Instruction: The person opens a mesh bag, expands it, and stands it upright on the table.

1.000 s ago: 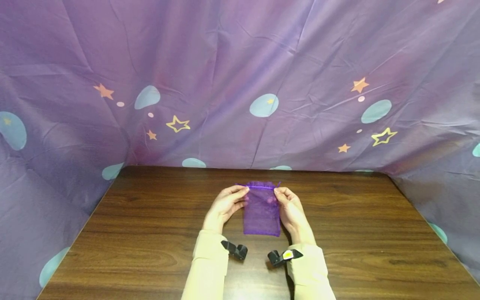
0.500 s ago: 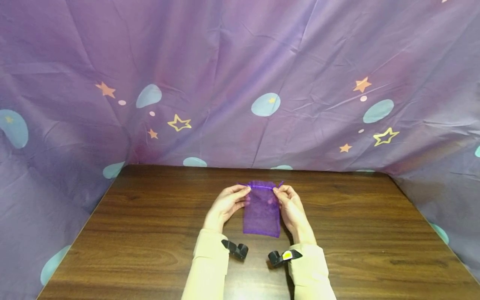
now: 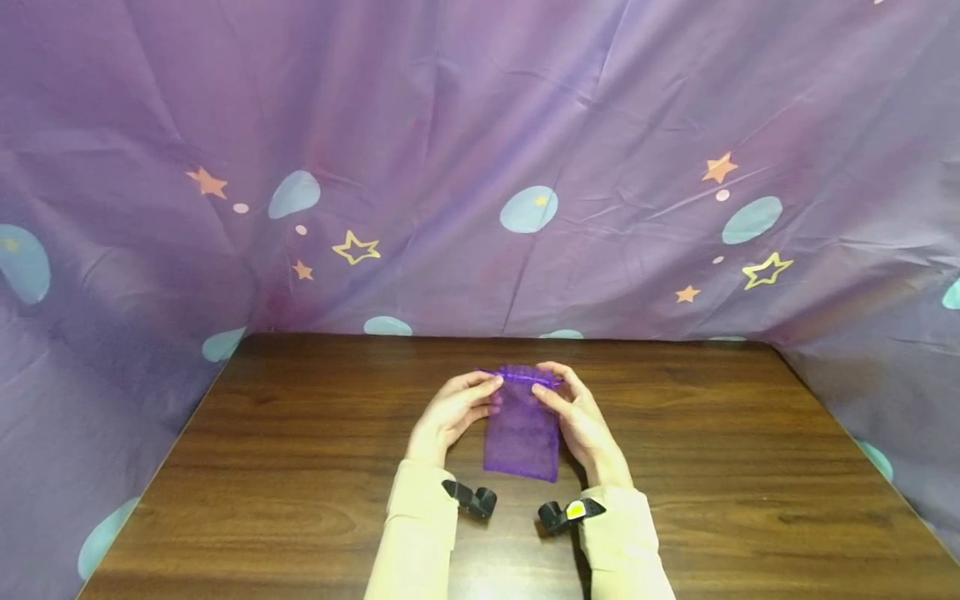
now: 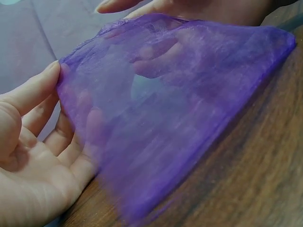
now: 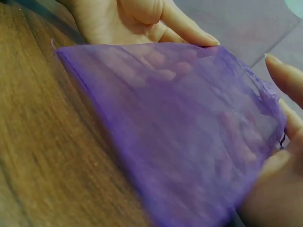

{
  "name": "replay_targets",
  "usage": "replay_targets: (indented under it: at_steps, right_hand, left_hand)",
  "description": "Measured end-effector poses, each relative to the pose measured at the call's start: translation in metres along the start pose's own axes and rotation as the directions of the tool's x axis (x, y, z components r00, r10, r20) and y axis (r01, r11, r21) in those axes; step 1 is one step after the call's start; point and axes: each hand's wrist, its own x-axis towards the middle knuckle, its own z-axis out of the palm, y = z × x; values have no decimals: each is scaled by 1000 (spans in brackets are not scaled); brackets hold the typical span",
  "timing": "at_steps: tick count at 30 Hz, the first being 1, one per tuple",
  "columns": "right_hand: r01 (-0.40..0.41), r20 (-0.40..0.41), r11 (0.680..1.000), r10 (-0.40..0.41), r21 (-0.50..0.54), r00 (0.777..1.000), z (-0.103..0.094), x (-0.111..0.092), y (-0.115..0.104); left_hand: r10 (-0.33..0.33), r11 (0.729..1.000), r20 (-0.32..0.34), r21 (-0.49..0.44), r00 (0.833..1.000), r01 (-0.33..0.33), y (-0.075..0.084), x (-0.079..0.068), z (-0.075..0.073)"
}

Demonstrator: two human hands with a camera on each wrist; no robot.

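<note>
A sheer purple drawstring pouch [image 3: 521, 429] is held up above the wooden table, its drawstring edge at the top. My left hand [image 3: 448, 410] pinches its left edge near the drawstring between thumb and fingers. In the left wrist view the pouch [image 4: 165, 113] looks flat, and fingers show through the mesh. My right hand [image 3: 585, 417] is at the upper right edge, fingers behind the mesh. The right wrist view shows the right thumb [image 5: 286, 78] raised apart from the pouch [image 5: 175, 123]. Nothing can be made out inside the pouch.
A brown wood-grain table [image 3: 300, 467] lies under both hands. Purple cloth [image 3: 420, 125] printed with stars and ovals hangs behind it and at both sides. Black wrist cameras [image 3: 474, 502] jut inward from the pale sleeves.
The right thumb has left the drawstring corner and moved inward, and the right fingers have spread upward behind the pouch. The pouch's lower edge has dipped slightly. My left hand keeps its pinch.
</note>
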Motion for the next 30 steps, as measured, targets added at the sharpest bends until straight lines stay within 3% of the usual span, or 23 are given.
replay_targets:
  at_steps: [6,13,20,26,30]
  right_hand:
    - [2,107,1000,-2,3,994,0,-3,-1]
    - [-24,159,995,39,-99,987,1,-3,1]
    - [-11,204,993,35,-118,978,0,-6,2]
    - [-48,293,997,62,-57,954,-1,-6,1]
    - [-96,285,995,99,-24,953,-1,-5,0]
  left_hand:
    - [-4,1000,-5,6,1000,4,0,1,0]
    - [-20,1000,-5,-10,1000,20,2,3,2]
    - [-3,1000,116,28,993,0,3,-2,1]
    - [18,998,244,60,970,-34,1,-2,-1]
    - [28,998,263,52,964,-44,-2,-2,-3]
